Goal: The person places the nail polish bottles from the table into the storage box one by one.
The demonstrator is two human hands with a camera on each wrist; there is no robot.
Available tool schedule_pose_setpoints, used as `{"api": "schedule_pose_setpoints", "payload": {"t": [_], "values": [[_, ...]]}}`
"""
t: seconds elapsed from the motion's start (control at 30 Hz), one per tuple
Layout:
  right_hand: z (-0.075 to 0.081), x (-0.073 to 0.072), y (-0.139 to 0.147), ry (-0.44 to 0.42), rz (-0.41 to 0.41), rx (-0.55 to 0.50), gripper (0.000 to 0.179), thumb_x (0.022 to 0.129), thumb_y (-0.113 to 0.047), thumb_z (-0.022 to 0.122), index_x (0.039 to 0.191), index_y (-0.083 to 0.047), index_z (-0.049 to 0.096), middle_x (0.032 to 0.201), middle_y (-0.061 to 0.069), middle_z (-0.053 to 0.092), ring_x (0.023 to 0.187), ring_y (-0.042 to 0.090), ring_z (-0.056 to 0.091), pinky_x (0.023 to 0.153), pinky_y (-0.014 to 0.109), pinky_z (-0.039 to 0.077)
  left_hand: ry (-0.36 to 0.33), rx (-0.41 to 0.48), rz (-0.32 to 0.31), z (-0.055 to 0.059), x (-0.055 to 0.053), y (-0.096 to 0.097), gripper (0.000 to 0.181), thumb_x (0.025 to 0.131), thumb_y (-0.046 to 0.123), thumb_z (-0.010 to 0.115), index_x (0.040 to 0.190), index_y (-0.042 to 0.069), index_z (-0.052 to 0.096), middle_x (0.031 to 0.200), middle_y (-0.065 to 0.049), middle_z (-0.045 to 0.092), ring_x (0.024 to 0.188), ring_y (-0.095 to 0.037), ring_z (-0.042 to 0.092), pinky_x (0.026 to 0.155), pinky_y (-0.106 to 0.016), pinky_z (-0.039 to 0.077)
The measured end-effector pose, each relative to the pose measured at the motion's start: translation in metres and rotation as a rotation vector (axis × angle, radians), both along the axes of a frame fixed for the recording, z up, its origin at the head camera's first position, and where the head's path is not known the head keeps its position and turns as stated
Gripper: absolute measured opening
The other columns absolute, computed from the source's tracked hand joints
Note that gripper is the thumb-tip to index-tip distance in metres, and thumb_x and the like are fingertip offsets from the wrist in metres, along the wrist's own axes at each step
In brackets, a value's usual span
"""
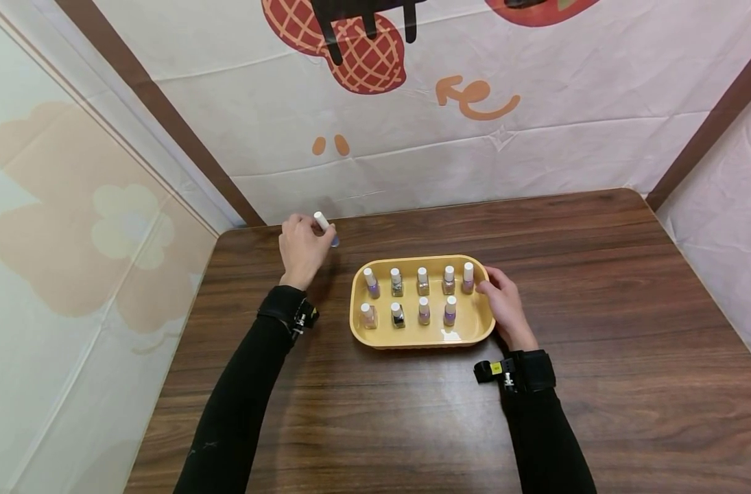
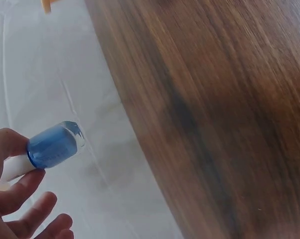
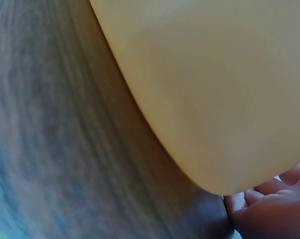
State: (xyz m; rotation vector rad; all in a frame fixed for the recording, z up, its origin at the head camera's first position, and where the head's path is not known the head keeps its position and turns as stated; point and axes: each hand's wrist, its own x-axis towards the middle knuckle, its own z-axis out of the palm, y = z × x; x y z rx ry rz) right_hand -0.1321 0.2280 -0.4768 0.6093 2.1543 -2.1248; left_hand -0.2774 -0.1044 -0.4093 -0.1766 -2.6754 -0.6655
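Note:
Between the thumb and fingers of my left hand (image 1: 302,252) is a nail polish bottle (image 2: 54,146) with blue polish and a white cap. The hand pinches it by the cap, above the table near its back edge, left of the tray. In the left wrist view the remaining fingers are loosely bent below the cap. A yellow tray (image 1: 412,337) holds several white-capped nail polish bottles (image 1: 424,312) upright in two rows. My right hand (image 1: 506,305) grips the tray's right end, thumb at the rim; in the right wrist view its fingers (image 3: 274,191) are partly hidden by the tray wall.
The tray stands on a brown wood-grain table (image 1: 375,418). Behind the table hangs a white printed cloth (image 1: 412,158), and a pale panel with a flower print (image 1: 73,226) borders the left side. Both wrists wear black straps (image 1: 531,370).

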Motion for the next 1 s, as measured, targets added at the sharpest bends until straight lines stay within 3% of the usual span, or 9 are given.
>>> {"api": "schedule_pose_setpoints", "payload": {"t": [0.53, 1.0], "values": [[0.002, 0.001, 0.000, 0.005, -0.004, -0.012, 0.052, 0.088, -0.006, 0.047, 0.140, -0.003, 0.046, 0.142, 0.017, 0.045, 0.124, 0.026, 0.043, 0.107, 0.039, 0.038, 0.117, -0.087, -0.134, 0.019, 0.022, 0.037, 0.030, 0.088, 0.033, 0.067, 0.078, 0.004, 0.068, 0.101, -0.013, 0.060, 0.091, -0.032, 0.051, 0.075, -0.044, 0.041], [0.000, -0.001, 0.001, 0.006, -0.005, 0.000, 0.052, 0.086, -0.005, 0.048, 0.138, -0.003, 0.048, 0.140, 0.016, 0.047, 0.120, 0.024, 0.045, 0.100, 0.032, 0.041, 0.130, -0.117, -0.221, 0.034, 0.042, 0.068, 0.031, 0.088, 0.036, 0.066, 0.078, 0.007, 0.070, 0.105, -0.010, 0.062, 0.096, -0.030, 0.052, 0.079, -0.042, 0.041]]}}
